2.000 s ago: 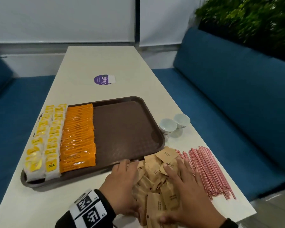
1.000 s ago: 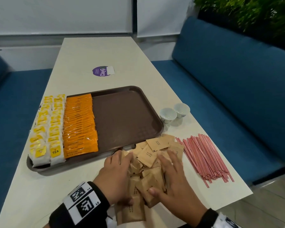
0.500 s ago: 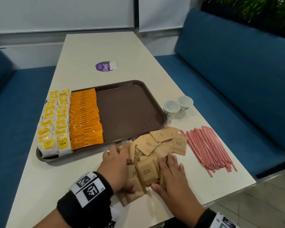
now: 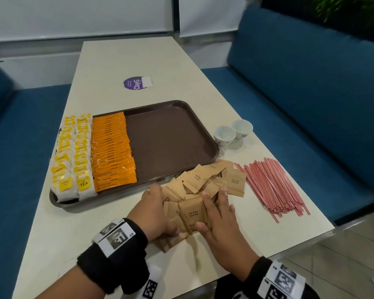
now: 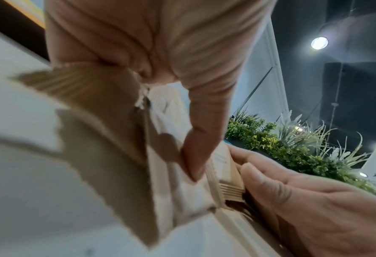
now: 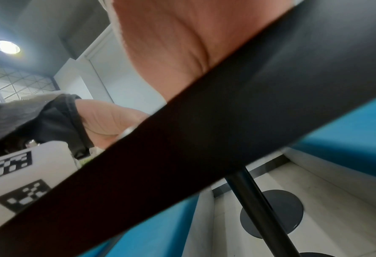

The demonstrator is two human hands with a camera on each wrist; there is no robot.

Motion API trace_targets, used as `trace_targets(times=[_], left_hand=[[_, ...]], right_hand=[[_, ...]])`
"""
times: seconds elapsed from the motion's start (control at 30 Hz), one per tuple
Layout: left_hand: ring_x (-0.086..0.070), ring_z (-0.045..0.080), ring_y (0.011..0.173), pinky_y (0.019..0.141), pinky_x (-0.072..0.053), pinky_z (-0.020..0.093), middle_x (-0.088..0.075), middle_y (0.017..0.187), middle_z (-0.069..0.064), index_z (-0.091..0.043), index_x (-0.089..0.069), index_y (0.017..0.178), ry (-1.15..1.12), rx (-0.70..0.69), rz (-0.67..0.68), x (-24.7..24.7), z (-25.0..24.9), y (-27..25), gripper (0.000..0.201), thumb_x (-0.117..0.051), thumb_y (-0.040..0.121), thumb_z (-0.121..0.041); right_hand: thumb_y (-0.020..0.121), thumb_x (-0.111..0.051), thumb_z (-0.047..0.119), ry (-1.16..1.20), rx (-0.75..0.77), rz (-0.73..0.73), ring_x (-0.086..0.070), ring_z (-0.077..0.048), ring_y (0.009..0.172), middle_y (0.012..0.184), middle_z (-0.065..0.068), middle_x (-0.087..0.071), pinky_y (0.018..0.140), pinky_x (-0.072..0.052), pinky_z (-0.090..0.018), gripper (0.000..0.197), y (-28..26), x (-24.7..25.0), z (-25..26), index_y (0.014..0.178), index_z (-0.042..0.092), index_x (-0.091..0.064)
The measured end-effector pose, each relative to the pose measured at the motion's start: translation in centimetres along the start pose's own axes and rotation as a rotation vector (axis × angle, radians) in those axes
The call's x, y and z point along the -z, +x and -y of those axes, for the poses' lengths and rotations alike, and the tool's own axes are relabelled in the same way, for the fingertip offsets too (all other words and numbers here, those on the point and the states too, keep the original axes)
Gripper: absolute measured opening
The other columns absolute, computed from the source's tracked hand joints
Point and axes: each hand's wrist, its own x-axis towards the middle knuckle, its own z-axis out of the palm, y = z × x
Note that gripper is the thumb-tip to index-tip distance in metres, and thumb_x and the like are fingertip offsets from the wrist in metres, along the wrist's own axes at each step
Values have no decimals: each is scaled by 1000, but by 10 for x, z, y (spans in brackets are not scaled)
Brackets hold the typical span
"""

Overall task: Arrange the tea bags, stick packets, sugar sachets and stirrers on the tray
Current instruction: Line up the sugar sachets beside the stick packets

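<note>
Brown sugar sachets (image 4: 205,180) lie in a loose heap on the table just in front of the brown tray (image 4: 171,143). At the heap's near end a stack of sachets (image 4: 191,212) sits between both hands. My left hand (image 4: 153,210) curls round its left side, and the thumb (image 5: 195,153) presses on the sachets (image 5: 176,182). My right hand (image 4: 220,216) presses straight fingers against the right side. Tea bags (image 4: 73,156) and orange stick packets (image 4: 112,152) fill the tray's left part in rows. Red stirrers (image 4: 272,186) lie on the table to the right.
Two small white cups (image 4: 231,132) stand by the tray's right edge. A purple sticker (image 4: 136,83) is on the far tabletop. Blue benches (image 4: 311,93) flank the table. The right wrist view mostly shows the table's dark edge (image 6: 204,139) from below.
My hands were spread over the sachet heap; they have drawn part of it together into a stack squeezed between them, nearer the table's front edge.
</note>
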Motion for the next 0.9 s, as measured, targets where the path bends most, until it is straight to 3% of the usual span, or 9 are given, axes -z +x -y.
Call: trace_targets(times=[0.1,0.33,0.43,0.5,0.57,0.63,0.7,0.83,0.9], left_hand=[[-62,13,85,71,-54,29,-62,100,-2,-20,-37,108,-127,1,17,-1,5,2,72,-86,56,-19],[-63,12,80,59,-48,22,-62,95,-3,-23,-35,114,-378,25,-14,2,13,0,73,-85,62,-10],[-63,10,81,60,-47,21,-64,95,-5,-23,-44,110,-449,3,-6,5,16,-2,65,-84,63,-6],[-66,13,82,64,-51,25,-69,93,-2,-19,-53,106,-507,-4,13,6,17,-1,52,-81,65,-2],[-69,16,81,69,-55,30,-73,91,0,-18,-58,103,-576,-13,43,5,17,-1,45,-78,68,2],[-70,13,79,63,-54,25,-73,90,-2,-19,-58,105,-633,-29,52,1,15,-1,47,-77,69,4],[-70,10,78,59,-53,20,-73,92,-2,-20,-56,106,-684,-51,43,-3,12,-2,49,-77,69,4],[-68,14,87,67,-54,25,-71,99,-1,-24,-54,105,-727,-91,3,-12,5,-5,52,-81,66,-2],[-67,11,86,62,-52,19,-69,97,-4,-25,-52,103,-731,-115,-15,-16,1,-7,52,-82,65,-3]], right_hand=[[100,-31,46,106,-12,46,36,-8,131,151,2,33,110,20,-27,64,-1,7,1,144,37,15],[97,-48,37,132,16,4,24,1,132,140,17,33,116,9,-27,74,-6,10,-7,131,47,18],[97,-37,51,-13,11,-5,31,-4,134,141,10,39,110,17,-24,72,-6,2,-10,131,44,26],[81,-15,77,-35,-1,4,35,-5,133,142,9,40,109,19,-26,74,-5,-2,-9,130,44,28],[63,5,87,-25,-14,-7,37,-5,132,141,11,40,108,20,-26,84,-4,-4,-6,129,43,31],[81,-13,77,-2,-19,-13,38,-7,132,139,13,39,108,21,-26,74,-3,-5,-3,129,41,30],[98,-33,47,40,-19,-15,37,-9,132,138,12,39,108,21,-26,70,-2,-4,5,129,38,29],[101,-38,30,69,1,-20,40,-11,129,135,8,43,108,22,-27,74,-2,-3,14,130,32,30],[101,-37,27,84,11,-8,42,-12,129,136,7,44,107,24,-28,74,-2,-5,14,131,31,30]])
